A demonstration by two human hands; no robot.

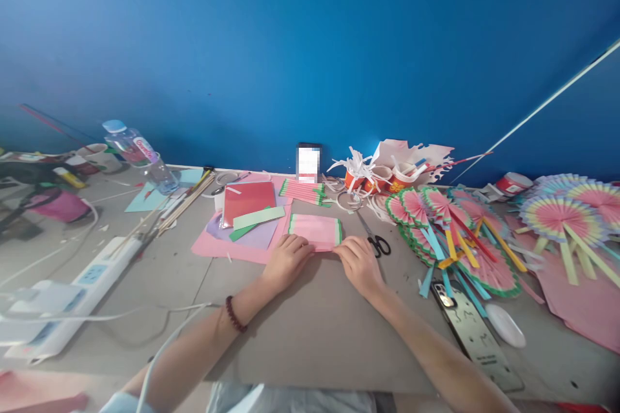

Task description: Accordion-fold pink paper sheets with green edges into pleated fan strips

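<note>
A pink sheet of paper (314, 227) with green and white edges lies flat on the desk between my hands. My left hand (289, 259) is closed on its near left corner, fingers pressed together. At the near right corner, my right hand (359, 264) pinches the same edge. Along that near edge runs a narrow fold. Just beyond the sheet is a pleated pink and green paper strip (302, 191). Scissors with black handles (379, 246) lie right beside my right hand. Left of the sheet are green paper strips (258, 218) on a red packet (248, 199).
Several paper fans (440, 219) are spread at the right, near a phone (477, 335) and a white mouse (505, 325). Paper cups (382, 177) stand by the blue wall. A power strip (92, 284) with cables and a plastic bottle (145, 155) occupy the left.
</note>
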